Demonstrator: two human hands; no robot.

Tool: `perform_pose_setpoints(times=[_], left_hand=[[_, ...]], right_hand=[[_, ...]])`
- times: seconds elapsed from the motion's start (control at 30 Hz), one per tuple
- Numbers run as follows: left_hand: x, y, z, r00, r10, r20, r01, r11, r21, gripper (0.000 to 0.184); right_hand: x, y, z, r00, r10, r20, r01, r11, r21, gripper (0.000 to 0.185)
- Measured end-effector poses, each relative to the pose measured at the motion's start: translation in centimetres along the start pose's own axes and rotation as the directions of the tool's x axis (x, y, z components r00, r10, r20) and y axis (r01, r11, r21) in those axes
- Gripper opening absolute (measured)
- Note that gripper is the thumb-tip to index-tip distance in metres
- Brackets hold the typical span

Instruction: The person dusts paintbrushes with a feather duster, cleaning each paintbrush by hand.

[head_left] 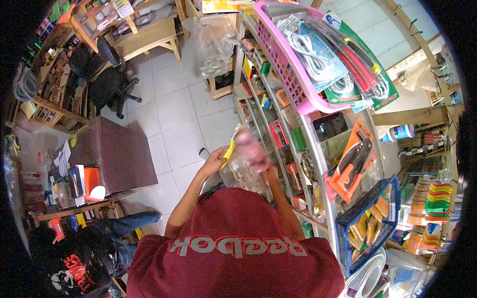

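My left hand (213, 161), its fingers closed, grips a slim yellow tool (230, 150) whose upper end points away from me; its exact kind is unclear. Beside it a pink cloth-like thing (252, 151) is smeared by motion. My right hand (271, 175) is at the lower end of this pink thing, fingers closed on it as far as the blur shows. Between my forearms, in front of my maroon shirt (238, 223), hangs a crinkled, clear plastic bag-like sheet (248, 175).
To my right runs a glass display counter (318, 144) bearing a pink basket (298, 92) of packaged cables, a phone (330, 127), orange-carded pliers (352, 154) and a blue basket (343, 233). A brown cabinet (119, 159) stands left. Another person (94, 253) is at lower left.
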State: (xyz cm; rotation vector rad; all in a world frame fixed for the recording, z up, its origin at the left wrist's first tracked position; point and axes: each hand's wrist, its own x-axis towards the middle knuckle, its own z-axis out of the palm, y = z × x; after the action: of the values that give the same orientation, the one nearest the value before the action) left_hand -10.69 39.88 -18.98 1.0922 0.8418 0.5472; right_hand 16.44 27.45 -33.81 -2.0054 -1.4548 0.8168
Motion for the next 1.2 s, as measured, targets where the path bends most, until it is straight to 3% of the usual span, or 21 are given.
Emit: perform_pose_setpoints(times=[0.07,0.17,0.2,0.3,0.4,0.5,0.6,0.63,0.7,0.8,0.9,0.93,1.0,1.07,1.17,1.2], left_hand=[[-0.2,-0.2,-0.4,1.0,-0.003,0.017,0.004,0.997,-0.076,0.052],[-0.8,1.2,-0.4,0.995,-0.092,0.044,0.091,0.996,0.024,0.055],[-0.6,1.3,-0.7,0.996,-0.073,0.043,0.072,0.997,0.023,0.054],[-0.5,0.8,-0.9,1.0,-0.018,0.021,0.018,1.0,-0.006,0.05],[-0.4,0.0,-1.8,0.999,-0.034,0.043,0.027,0.99,0.137,0.048],[-0.4,-0.2,-2.3,0.992,0.126,-0.01,-0.112,0.913,0.392,0.047],[-0.8,0.3,-1.8,0.983,0.168,-0.074,-0.125,0.909,0.398,0.045],[-0.8,0.8,-1.7,0.98,0.18,-0.086,-0.13,0.902,0.411,0.044],[-0.9,1.1,-1.6,0.988,0.127,-0.093,-0.101,0.965,0.243,0.048],[-1.4,3.0,-0.9,0.996,0.038,-0.076,-0.039,0.999,0.0,0.056],[-1.5,1.7,-1.5,0.998,-0.016,-0.06,0.009,0.993,-0.118,0.06],[-1.0,1.3,-1.8,0.998,-0.017,-0.055,0.009,0.99,-0.137,0.061],[-0.5,0.6,-2.5,1.0,-0.002,-0.019,-0.005,0.936,-0.351,0.057],[-1.7,3.1,-1.6,1.0,-0.021,0.017,0.027,0.866,-0.5,0.048],[-0.2,-0.3,-2.2,0.998,-0.043,-0.042,0.023,0.919,-0.393,0.041],[-1.2,1.8,-0.4,0.981,-0.11,-0.161,0.021,0.879,-0.476,0.036]], right_hand=[[-0.3,0.2,0.5,0.986,0.111,-0.127,-0.101,0.992,0.078,0.022],[0.1,2.0,0.9,0.964,-0.105,0.242,0.162,0.959,-0.231,0.02],[-0.8,-1.5,-0.6,0.988,-0.082,0.134,0.09,0.994,-0.058,0.02],[-0.5,-1.5,-0.1,0.982,0.168,-0.083,-0.149,0.97,0.191,0.02],[-0.8,-2.1,0.2,0.989,-0.099,0.111,0.107,0.992,-0.065,0.021],[-0.8,-3.0,-0.7,0.997,-0.035,0.07,0.017,0.97,0.241,0.026],[-0.7,-2.5,0.1,1.0,-0.028,-0.014,0.029,0.993,0.113,0.03],[-0.7,-1.9,0.4,0.995,-0.068,0.068,0.071,0.996,-0.048,0.03],[-0.7,-0.2,0.8,0.966,-0.106,0.237,0.188,0.917,-0.352,0.031],[0.3,5.5,3.8,0.963,-0.185,-0.198,0.12,0.946,-0.303,0.029],[-1.0,-2.6,0.2,0.987,-0.118,0.108,0.122,0.992,-0.033,0.028],[-0.9,-2.2,0.3,0.98,-0.155,0.121,0.163,0.985,-0.058,0.028],[-0.9,-1.1,0.2,0.962,-0.226,0.156,0.245,0.963,-0.114,0.028],[-1.0,-2.6,-0.1,0.982,-0.164,0.092,0.173,0.98,-0.099,0.028],[-2.8,-2.8,2.8,0.977,-0.17,0.129,0.177,0.983,-0.047,0.031],[-2.7,-3.1,2.9,0.972,-0.173,0.16,0.182,0.982,-0.041,0.033]])
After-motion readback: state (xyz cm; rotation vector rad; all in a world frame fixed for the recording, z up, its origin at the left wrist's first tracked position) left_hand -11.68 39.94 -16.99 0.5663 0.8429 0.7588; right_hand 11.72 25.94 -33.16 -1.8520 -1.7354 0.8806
